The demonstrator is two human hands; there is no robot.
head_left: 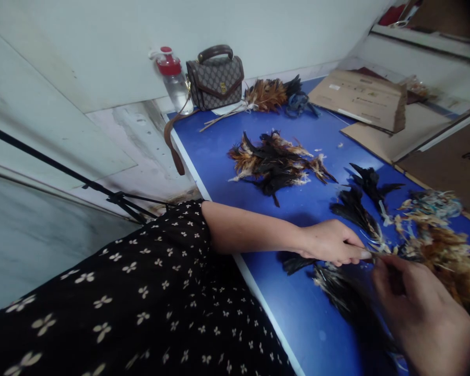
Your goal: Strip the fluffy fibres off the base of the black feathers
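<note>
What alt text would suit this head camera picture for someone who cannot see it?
Two hands, left hand and right hand, pinch feathers over a blue table. A feather pile, handbag and water bottle lie beyond.

The left hand [331, 243] and right hand [423, 308] pinch a small bunch of dark feathers [370, 230] together near the blue bench's [258, 209] front edge. A loose feather pile [276, 162] lies mid-bench; a handbag [215, 78] and bottle [173, 78] stand at the far corner.
</note>
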